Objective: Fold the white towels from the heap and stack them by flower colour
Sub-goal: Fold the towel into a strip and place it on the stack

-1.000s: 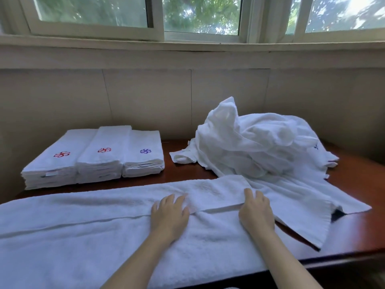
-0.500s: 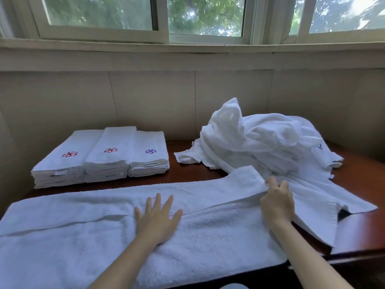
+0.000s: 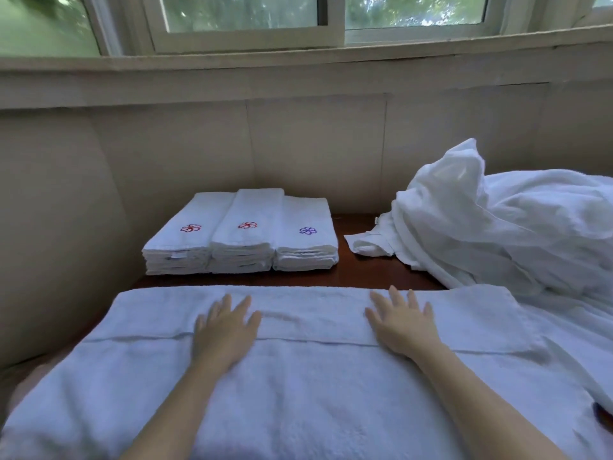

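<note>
**Both hands flat on the spread towel**

The towel [image 3: 298,393] lies spread across the lower half of the frame, its far edge folded over toward the viewer. The left hand [image 3: 225,330] and right hand [image 3: 401,327] rest on the folded band, well apart, fingers straight and splayed, gripping nothing. Three stacks of folded towels stand at centre left: two with red flowers [image 3: 190,228] [image 3: 247,225], one with a purple flower [image 3: 307,231]. The heap [image 3: 497,227] lies at the right edge on the table [image 3: 365,273].

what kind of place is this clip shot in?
Probably a laundry or housekeeping corner, perhaps in a hotel or home: a dark wooden table under a sliding window, three neat stacks of folded white flower-embroidered towels, and a heap of unfolded white towels.
</note>
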{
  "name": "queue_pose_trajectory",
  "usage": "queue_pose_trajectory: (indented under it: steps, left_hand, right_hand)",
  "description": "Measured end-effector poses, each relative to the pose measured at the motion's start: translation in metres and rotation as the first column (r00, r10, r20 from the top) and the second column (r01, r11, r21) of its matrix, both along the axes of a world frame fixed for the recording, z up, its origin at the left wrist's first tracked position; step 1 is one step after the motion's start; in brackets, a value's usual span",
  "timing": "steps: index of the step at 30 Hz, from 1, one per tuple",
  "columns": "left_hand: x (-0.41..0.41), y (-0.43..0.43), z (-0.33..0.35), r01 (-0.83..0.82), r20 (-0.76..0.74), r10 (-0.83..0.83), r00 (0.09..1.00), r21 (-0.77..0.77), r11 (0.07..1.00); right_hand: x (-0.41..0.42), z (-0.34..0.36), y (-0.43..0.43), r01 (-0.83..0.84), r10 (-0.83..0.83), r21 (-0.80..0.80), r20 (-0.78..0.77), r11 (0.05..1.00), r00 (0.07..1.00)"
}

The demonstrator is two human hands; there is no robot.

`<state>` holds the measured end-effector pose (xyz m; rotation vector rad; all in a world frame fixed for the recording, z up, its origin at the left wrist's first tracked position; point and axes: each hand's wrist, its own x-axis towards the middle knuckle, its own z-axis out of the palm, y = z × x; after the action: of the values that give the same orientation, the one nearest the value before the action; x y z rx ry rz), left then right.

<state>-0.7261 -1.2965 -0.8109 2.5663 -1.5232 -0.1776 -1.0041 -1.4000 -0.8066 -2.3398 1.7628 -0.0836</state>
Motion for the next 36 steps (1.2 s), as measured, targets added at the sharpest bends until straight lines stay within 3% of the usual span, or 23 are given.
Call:
queue_pose_trajectory:
  steps: [4,7,12,18,20,23,25,30,33,36]
  left_hand:
    - [0.101,0.035,-0.005,-0.215,0.009,0.214,0.977,0.047,0.976]
    - [0.138,0.054,-0.006,-0.235,0.039,0.233,0.972,0.061,0.97]
    - [0.141,0.053,-0.002,-0.24,0.003,0.241,0.971,-0.032,0.97]
    - [0.135,0.037,0.019,-0.377,0.115,0.37,0.922,0.044,0.925]
    - [0.131,0.018,0.033,-0.315,0.115,0.313,0.943,0.0,0.949]
    - [0.127,0.0,0.031,-0.212,0.012,0.216,0.976,-0.146,0.966]
    - [0.134,0.005,0.017,-0.286,-0.063,0.282,0.957,-0.078,0.955]
    - [0.172,0.02,-0.001,-0.47,0.043,0.47,0.882,-0.002,0.883]
    - [0.178,0.022,0.004,-0.429,-0.018,0.43,0.902,0.044,0.902]
    - [0.169,0.035,0.013,-0.326,0.011,0.326,0.945,0.041,0.944]
  right_hand:
    - [0.001,-0.009,-0.022,0.015,-0.015,-0.021,0.004,1.0,1.0]
    - [0.002,-0.009,-0.029,-0.017,0.017,-0.01,-0.007,1.0,1.0]
    - [0.003,-0.007,-0.026,-0.016,0.015,-0.025,-0.016,1.0,1.0]
    - [0.016,0.0,-0.019,0.055,-0.05,0.042,-0.111,0.998,0.993]
    - [0.039,0.011,-0.02,0.056,-0.061,-0.035,-0.142,0.998,0.988]
    - [0.076,0.014,-0.017,-0.134,0.132,-0.072,-0.033,0.988,0.991]
    - [0.088,0.002,-0.014,-0.189,0.189,-0.016,0.019,0.982,0.982]
    - [0.086,-0.014,-0.028,-0.134,0.136,-0.039,0.035,0.99,0.99]
    - [0.091,-0.012,-0.028,-0.132,0.134,-0.059,0.037,0.989,0.99]
    - [0.087,-0.01,-0.012,-0.087,0.117,-0.264,0.1,0.961,0.988]
